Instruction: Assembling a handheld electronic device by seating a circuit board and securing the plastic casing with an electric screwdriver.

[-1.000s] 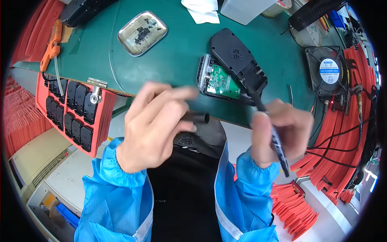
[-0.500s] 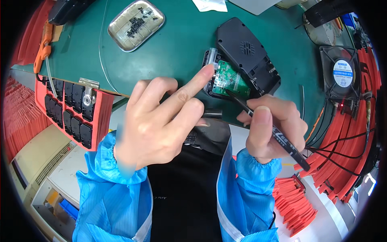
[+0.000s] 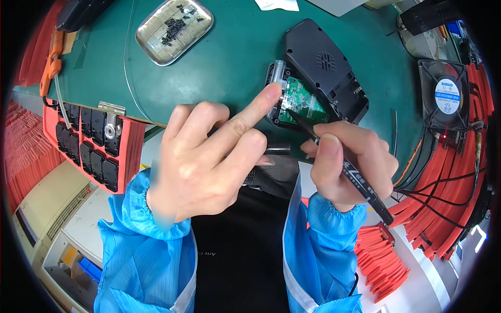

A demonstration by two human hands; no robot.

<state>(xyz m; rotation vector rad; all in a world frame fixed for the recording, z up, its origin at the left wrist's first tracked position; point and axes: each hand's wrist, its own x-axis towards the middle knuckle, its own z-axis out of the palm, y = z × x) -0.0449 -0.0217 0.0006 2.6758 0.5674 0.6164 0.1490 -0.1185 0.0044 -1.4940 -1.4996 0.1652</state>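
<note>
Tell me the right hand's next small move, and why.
I'd probably make a small mark on the green circuit board: the right hand holds the uncapped black marker with its tip at the board, while the left hand keeps the black cap out of the way.

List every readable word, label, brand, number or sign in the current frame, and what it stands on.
Printed text is located here, not copied.
Slim black marker pen in the right hand: pale characters along its barrel.
Square black fan: blue print on a round white label, mostly tiny.
Black cloth garment: faint pale lettering, too small to read surely.
Green circuit board: white markings too small to read.
</note>
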